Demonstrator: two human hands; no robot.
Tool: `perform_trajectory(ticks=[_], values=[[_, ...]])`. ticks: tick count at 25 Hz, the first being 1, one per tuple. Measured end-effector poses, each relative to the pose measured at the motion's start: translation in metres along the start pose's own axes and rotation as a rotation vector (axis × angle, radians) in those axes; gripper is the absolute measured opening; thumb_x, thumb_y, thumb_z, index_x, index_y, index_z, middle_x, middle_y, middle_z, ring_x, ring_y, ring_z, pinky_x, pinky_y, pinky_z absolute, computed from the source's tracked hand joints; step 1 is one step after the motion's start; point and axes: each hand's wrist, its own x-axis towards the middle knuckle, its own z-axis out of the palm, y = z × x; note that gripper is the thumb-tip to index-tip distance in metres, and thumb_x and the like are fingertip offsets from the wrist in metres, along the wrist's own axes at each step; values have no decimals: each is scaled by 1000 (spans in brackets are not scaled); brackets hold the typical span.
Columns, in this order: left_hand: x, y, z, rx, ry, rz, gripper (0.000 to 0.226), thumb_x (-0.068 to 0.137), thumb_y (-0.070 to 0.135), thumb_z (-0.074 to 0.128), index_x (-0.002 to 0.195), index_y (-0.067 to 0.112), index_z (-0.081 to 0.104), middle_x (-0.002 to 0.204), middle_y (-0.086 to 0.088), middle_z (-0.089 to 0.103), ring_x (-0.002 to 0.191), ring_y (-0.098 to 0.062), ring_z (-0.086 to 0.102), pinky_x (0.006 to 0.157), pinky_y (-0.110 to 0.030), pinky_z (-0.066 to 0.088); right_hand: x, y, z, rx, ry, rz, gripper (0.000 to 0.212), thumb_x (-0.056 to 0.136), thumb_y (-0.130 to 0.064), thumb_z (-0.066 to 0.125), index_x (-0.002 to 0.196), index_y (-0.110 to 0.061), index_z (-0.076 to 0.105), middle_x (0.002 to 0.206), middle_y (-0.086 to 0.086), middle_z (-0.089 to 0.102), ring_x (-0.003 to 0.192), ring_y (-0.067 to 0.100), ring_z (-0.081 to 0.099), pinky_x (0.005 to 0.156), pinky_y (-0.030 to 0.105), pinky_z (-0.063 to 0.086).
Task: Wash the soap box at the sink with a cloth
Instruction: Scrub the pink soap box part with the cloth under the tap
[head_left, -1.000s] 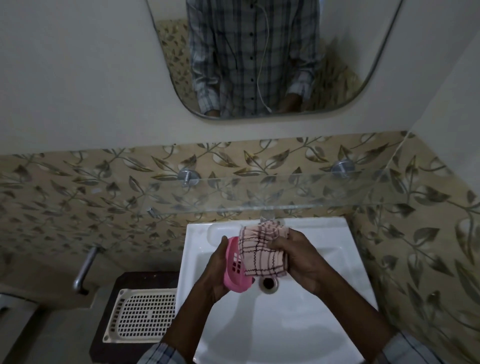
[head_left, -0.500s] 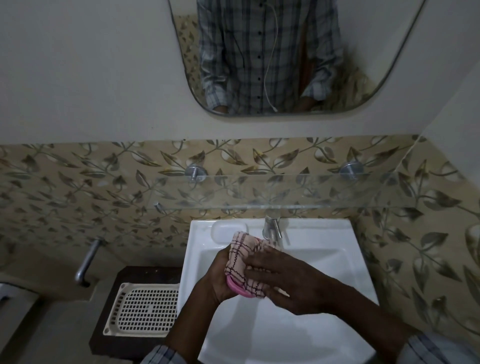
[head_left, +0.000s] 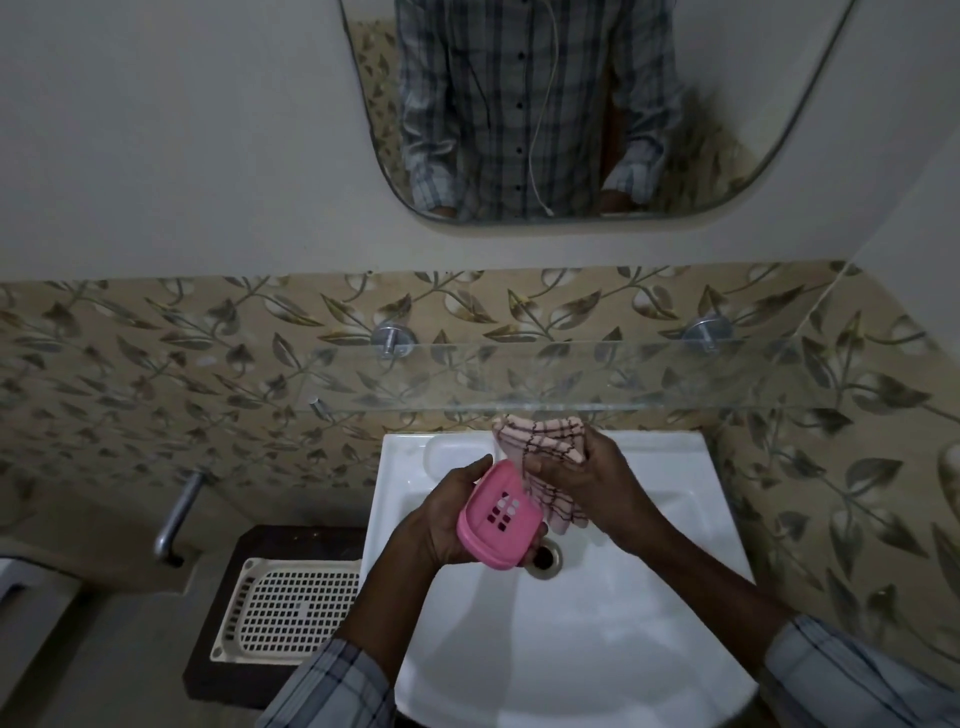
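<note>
A pink soap box (head_left: 500, 519) with small drain holes lies tilted in my left hand (head_left: 445, 519), its open side facing up, over the white sink (head_left: 597, 623). My right hand (head_left: 587, 480) grips a bunched pink checked cloth (head_left: 545, 452), which hangs down against the box's right edge. Both hands are above the basin, just behind the drain (head_left: 544, 558). The tap is hidden behind the cloth.
A glass shelf (head_left: 571, 379) on two metal mounts juts out over the back of the sink. A white perforated tray (head_left: 283, 608) lies on a dark stand to the left. A metal pipe (head_left: 174, 519) sticks from the left wall. A mirror (head_left: 545, 104) hangs above.
The cloth has lifted off the soap box, which it covered half a second ago. The box's holed inside now shows, and my right hand has moved up and to the right.
</note>
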Motion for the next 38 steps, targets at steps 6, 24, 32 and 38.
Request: perform_trajectory(ticks=[6, 24, 32, 38], values=[[6, 5, 0, 123, 84, 22, 63, 94, 53, 45, 118, -2, 64, 111, -24, 65, 98, -35, 61, 95, -44, 45, -31, 29, 3, -840, -369, -907, 42, 77, 7, 66, 114, -12, 64, 112, 7, 71, 107, 21, 64, 98, 33, 50], [15, -10, -13, 57, -22, 86, 76, 90, 61, 47, 134, -1, 52, 108, -28, 63, 90, -39, 62, 77, -45, 58, -13, 9, -13, -973, 59, -471, 34, 70, 3, 76, 100, -11, 74, 99, 8, 72, 92, 30, 67, 81, 36, 53], [30, -4, 2, 169, 44, 364, 64, 86, 65, 52, 110, 11, 76, 102, -17, 75, 89, -29, 73, 77, -39, 59, -45, -11, 42, -665, 191, -47, 34, 92, -11, 61, 126, -15, 62, 112, 2, 60, 101, 20, 63, 84, 30, 54], [36, -31, -13, 73, 133, 442, 65, 86, 64, 48, 109, 10, 77, 106, -22, 74, 92, -33, 74, 77, -42, 59, -29, -3, 20, -768, 21, 145, 16, 83, -5, 60, 70, -12, 62, 64, 2, 62, 70, 25, 70, 48, 4, 38]])
